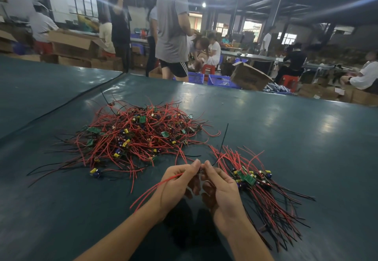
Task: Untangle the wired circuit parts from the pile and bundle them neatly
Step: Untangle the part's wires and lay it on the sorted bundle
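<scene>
Both hands meet just in front of the big tangled pile of red and black wires with little green circuit boards (139, 136). The left hand (178, 181) and the right hand (221, 189) touch at the fingertips and pinch one small wired part between them. The fingers hide most of that part. Its thin red wires (163, 182) run over the left hand and trail away from the pile, toward the person. A thin black wire (224, 138) sticks up near the fingertips, to the right of the pile.

Also right of the pile, close beside the right hand, lies a neater bunch of the same wired boards (251, 179), with its boards together and its wires fanning out both ways. Everything sits on a smooth dark green table (306, 138). Far behind the pile, past the table's edge, a person in a grey shirt (171, 25) stands near blue plastic crates (221, 80) and a brown cardboard box (249, 76).
</scene>
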A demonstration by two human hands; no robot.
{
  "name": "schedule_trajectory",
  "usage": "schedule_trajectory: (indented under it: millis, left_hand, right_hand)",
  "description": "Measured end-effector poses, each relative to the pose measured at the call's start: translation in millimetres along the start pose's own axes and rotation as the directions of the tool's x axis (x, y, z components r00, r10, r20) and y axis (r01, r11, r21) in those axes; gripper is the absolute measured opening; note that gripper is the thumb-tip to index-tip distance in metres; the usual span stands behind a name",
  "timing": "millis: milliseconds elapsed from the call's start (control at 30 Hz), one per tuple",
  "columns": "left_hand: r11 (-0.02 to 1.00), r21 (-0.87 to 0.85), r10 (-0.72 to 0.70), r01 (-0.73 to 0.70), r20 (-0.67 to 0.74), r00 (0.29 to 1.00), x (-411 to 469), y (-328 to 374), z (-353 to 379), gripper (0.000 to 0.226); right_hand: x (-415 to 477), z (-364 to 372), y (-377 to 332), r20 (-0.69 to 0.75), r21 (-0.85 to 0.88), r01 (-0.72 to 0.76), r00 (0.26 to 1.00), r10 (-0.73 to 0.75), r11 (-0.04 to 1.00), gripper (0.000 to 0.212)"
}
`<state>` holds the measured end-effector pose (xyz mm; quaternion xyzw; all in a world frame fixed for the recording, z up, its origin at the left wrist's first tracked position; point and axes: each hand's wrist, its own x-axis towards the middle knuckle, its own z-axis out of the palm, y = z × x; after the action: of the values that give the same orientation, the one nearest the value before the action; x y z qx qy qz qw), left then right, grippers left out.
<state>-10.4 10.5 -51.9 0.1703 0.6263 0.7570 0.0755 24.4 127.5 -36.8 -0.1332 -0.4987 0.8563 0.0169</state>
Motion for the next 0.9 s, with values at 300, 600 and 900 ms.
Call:
schedule_trajectory:
  millis: [300, 600, 900]
  left_hand:
    - [0.995, 0.091, 0.042, -0.039, -0.027, 0.999, 1.0, 3.0, 3.3, 0.036]
    - [0.994, 0.104, 0.042, -0.045, 0.036, 0.998, -0.7, 8.8, -0.5, 0.039]
    - [1.0, -0.004, -0.008, 0.008, -0.015, 1.0, 0.2, 9.4, -2.5, 0.039]
  right_hand:
    - [13.5, -14.3, -11.9, -0.32, 0.001, 0.065, 0.946, -0.061, 0.998, 0.018]
    - [22.5, -37.8, -27.8, -0.461, 0.194, 0.193, 0.883, -0.084, 0.962, 0.016]
    - [16.7, -22.7, -13.1, -0.24, 0.04, 0.171, 0.958, -0.157, 0.984, 0.035]
